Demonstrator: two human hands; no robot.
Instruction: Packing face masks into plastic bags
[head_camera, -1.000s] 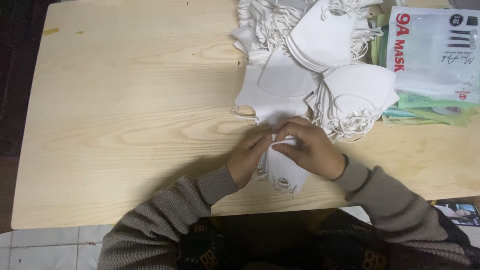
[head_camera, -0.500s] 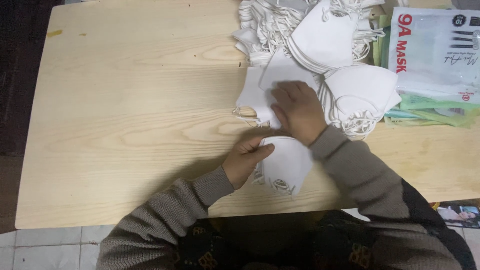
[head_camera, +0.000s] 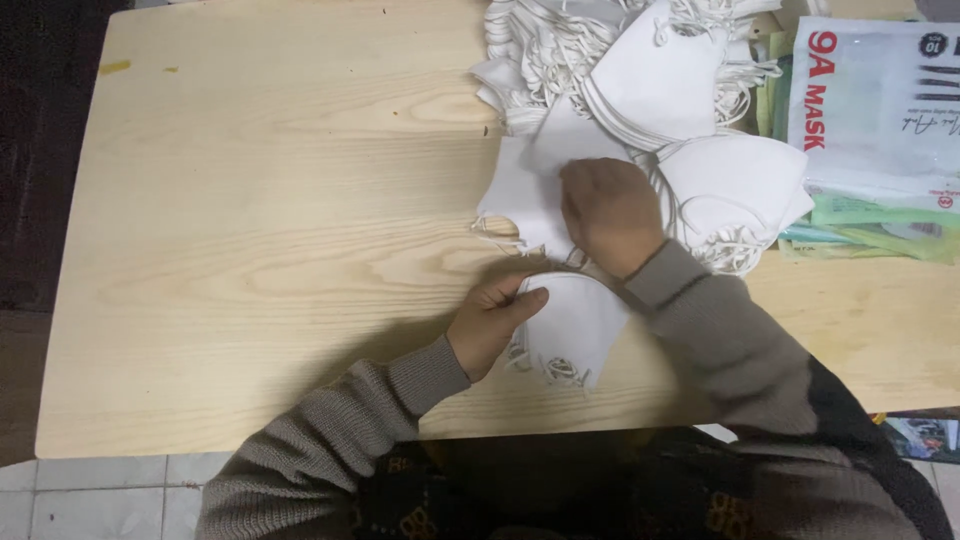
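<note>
Hands at work: left hand (head_camera: 490, 325) fingers clamped on folded mask (head_camera: 572, 335); right hand (head_camera: 610, 212) fingers pressed together atop flat mask (head_camera: 520, 195). Tangled ear loops beside them may drag neighbouring masks.

- Both hands, left hand (head_camera: 490, 325) and right hand (head_camera: 610, 215), are bare.
- Ribbed grey-brown knitted sleeves end in snug cuffs just behind the fingers.
- Dark patterned garment below.

Matt white fabric masks (head_camera: 575, 325), pale grained wood table (head_camera: 260, 220), glossy plastic packets (head_camera: 880, 100)
</note>
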